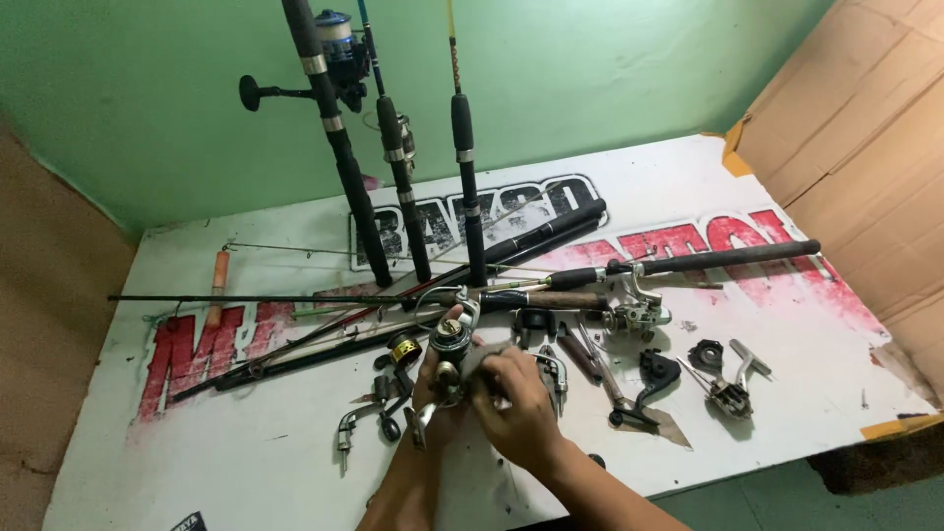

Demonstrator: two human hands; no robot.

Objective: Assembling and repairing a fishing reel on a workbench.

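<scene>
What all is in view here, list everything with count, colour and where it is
upright fishing rods: three, black, leaning on the green wall
flat rods: several, mostly black, lying across the board
orange-handled rod: one, left side
reel on rod: one, silver, centre right
loose reel parts: several, black and silver, right
crank handle: one, black and silver, left of the hands
white board: one, red and black lettering
cardboard: brown, right
spinning reel: one, silver and black, held
left hand: under the reel
right hand: gripping the reel

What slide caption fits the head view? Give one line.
Both hands, left and right, hold a spinning reel over a white table strewn with fishing rods and reel parts.
</scene>
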